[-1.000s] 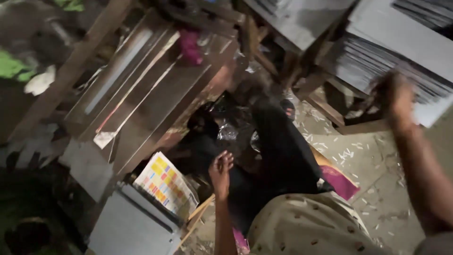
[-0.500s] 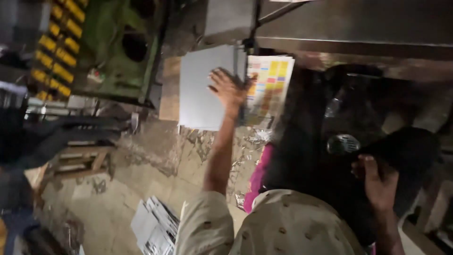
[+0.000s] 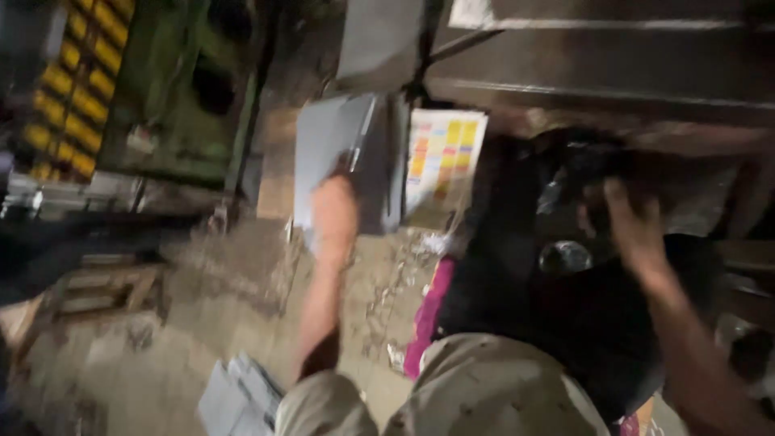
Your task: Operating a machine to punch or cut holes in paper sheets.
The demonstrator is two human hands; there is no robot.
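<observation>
A: What lies nearest the camera?

B: The person's bent knee in light khaki cloth, low in the frame. Just left of it, a small stack of grey-white sheets lies on the littered concrete floor. A strip of bright pink material shows beside the knee.

A: And the 2 hands?

B: The left hand reaches up to a flat stack of pale grey paper sheets and lies on its lower edge. It is blurred, so I cannot tell whether its grip is spread or pinching the paper. The right hand is over a heap of crumpled black plastic sheeting, fingers loosely spread, touching it as far as the blur shows.

A: What sits beside the grey sheets?

B: A white printed sheet with rows of yellow, orange and red colour patches, just right of them.

A: Farther off?

B: A green machine with yellow-striped panel at far left, and a dark wooden frame at top right.
</observation>
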